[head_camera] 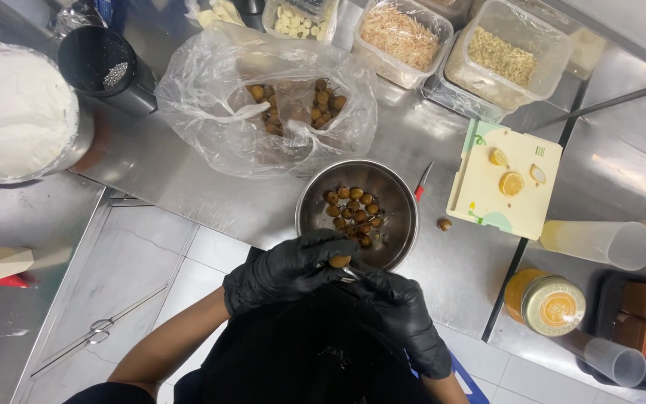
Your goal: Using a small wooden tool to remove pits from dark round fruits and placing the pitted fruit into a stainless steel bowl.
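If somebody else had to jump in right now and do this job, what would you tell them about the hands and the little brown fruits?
Left hand: black glove, pinching one small brown fruit at the near rim of the steel bowl.
Right hand: black glove, holding a small metal tool, mostly hidden, against that fruit.
Bowl: holds about a dozen brown fruits.
Plastic bag behind the bowl: more of the same fruits inside.
One loose fruit lies on the counter beside the cutting board, which carries lemon pieces.
Left: the fruit in hand, plus those in the bag.

A small round brown fruit [340, 261] sits pinched between gloved fingertips, just at the steel bowl's [398, 196] near rim.
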